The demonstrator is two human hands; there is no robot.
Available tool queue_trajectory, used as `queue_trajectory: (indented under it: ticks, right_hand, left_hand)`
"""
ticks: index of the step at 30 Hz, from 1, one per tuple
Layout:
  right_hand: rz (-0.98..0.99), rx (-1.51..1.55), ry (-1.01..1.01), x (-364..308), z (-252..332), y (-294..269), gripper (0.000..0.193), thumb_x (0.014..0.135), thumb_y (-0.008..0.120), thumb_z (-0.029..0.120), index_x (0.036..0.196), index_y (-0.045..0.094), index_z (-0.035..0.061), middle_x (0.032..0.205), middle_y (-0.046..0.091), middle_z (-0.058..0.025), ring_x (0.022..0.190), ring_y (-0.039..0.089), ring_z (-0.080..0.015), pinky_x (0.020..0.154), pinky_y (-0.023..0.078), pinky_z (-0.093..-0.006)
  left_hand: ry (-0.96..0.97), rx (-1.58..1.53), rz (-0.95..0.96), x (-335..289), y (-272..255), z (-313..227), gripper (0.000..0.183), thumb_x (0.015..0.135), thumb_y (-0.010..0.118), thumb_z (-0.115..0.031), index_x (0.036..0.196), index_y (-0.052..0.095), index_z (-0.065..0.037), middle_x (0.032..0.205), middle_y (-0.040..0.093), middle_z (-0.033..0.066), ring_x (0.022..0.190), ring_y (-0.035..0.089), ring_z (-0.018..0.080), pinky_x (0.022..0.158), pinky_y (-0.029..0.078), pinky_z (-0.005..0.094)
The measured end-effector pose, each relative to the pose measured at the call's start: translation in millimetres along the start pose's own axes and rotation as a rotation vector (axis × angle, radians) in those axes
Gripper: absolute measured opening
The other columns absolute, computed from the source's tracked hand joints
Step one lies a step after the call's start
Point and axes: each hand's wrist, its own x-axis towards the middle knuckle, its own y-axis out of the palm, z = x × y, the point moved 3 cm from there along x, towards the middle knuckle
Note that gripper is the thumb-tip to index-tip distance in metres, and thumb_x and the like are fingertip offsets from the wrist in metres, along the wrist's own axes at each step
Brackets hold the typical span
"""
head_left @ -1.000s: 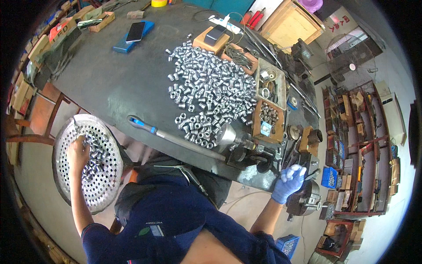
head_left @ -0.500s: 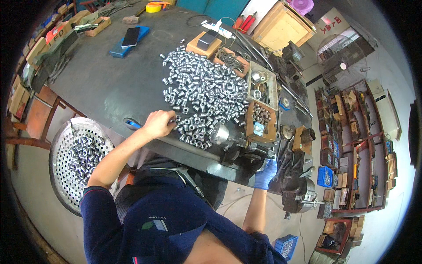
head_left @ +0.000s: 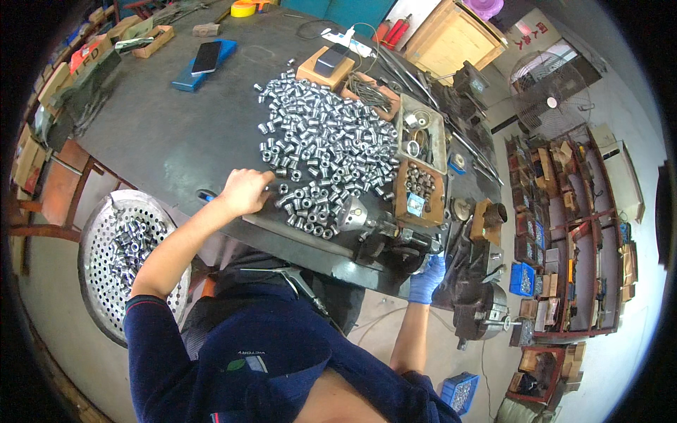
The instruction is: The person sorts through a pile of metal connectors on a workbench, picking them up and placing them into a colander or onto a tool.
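My bare left hand [head_left: 245, 192] is closed with curled fingers at the near left edge of a pile of shiny metal sleeves [head_left: 324, 134]. Whatever its fingertips pinch is too small to make out. At the bench's front edge, my right hand [head_left: 427, 280] wears a blue glove. Its fingers curl against the right end of a dark bench fixture [head_left: 395, 247]; what they grip is hidden. A round silver chuck [head_left: 354, 213] forms the fixture's left end, next to the pile. Partly behind my left wrist lies a blue-handled tool [head_left: 206, 194].
At left, a perforated metal pan [head_left: 99, 243] holds more sleeves. Beyond the chuck stand a wooden box of small parts [head_left: 400, 204] and a grey tray [head_left: 441, 144]. A bench vise [head_left: 479, 310] juts out at right. An air gun [head_left: 307, 289] hangs before my lap. A phone [head_left: 206, 58] lies farther back.
My left hand has moved a little left and up, away from the sleeves at the pile's edge. My right hand stays at the fixture's end.
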Motion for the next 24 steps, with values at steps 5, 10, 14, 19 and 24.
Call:
queue_trajectory:
  ticks: [5, 10, 14, 19, 24]
  right_hand:
    - [-0.003, 0.020, 0.011, 1, 0, 2, 0.028, 0.083, 0.059, 0.030, 0.089, 0.057, 0.0026, 0.060, 0.051, 0.0000, 0.038, 0.038, -0.0058, 0.032, 0.028, -0.0175]
    - [-0.027, 0.044, 0.019, -3, 1, 4, 0.026, 0.083, 0.058, 0.030, 0.085, 0.056, 0.0044, 0.058, 0.050, 0.0009, 0.039, 0.038, -0.0062, 0.033, 0.029, -0.0181]
    - [-0.022, 0.027, 0.036, -2, 0, 3, 0.025, 0.085, 0.056, 0.030, 0.085, 0.056, 0.0054, 0.057, 0.048, 0.0012, 0.039, 0.038, -0.0066, 0.033, 0.030, -0.0183]
    - [-0.021, 0.095, 0.082, -7, 1, 9, 0.024, 0.086, 0.054, 0.030, 0.085, 0.055, 0.0064, 0.057, 0.048, 0.0013, 0.039, 0.037, -0.0069, 0.033, 0.030, -0.0182]
    - [0.091, 0.090, 0.064, 3, -2, -22, 0.026, 0.085, 0.054, 0.027, 0.098, 0.057, 0.0047, 0.086, 0.061, -0.0057, 0.074, 0.058, -0.0167, 0.067, 0.048, -0.0311]
  left_hand:
    - [-0.024, -0.123, -0.006, -3, 1, 6, 0.009, 0.067, 0.063, -0.016, 0.071, 0.061, -0.008, 0.069, 0.063, 0.0101, 0.070, 0.061, 0.0302, 0.062, 0.048, 0.0415]
    - [-0.123, -0.240, -0.018, -13, -10, -5, 0.006, 0.070, 0.061, -0.010, 0.071, 0.058, -0.005, 0.069, 0.063, 0.0086, 0.065, 0.063, 0.0249, 0.057, 0.048, 0.0370]
    - [0.002, -1.306, 0.099, -6, -18, -41, 0.020, 0.076, 0.058, 0.004, 0.094, 0.052, 0.001, 0.077, 0.056, 0.0027, 0.070, 0.058, 0.0118, 0.060, 0.049, 0.0248]
    - [0.188, -1.586, 0.108, 5, -38, -92, 0.018, 0.080, 0.061, 0.000, 0.098, 0.058, 0.005, 0.080, 0.061, 0.0079, 0.073, 0.060, 0.0117, 0.066, 0.049, 0.0237]
    - [0.039, -1.551, 0.134, 8, -24, -101, 0.016, 0.081, 0.060, -0.001, 0.093, 0.057, 0.008, 0.076, 0.062, 0.0100, 0.065, 0.062, 0.0146, 0.062, 0.050, 0.0256]
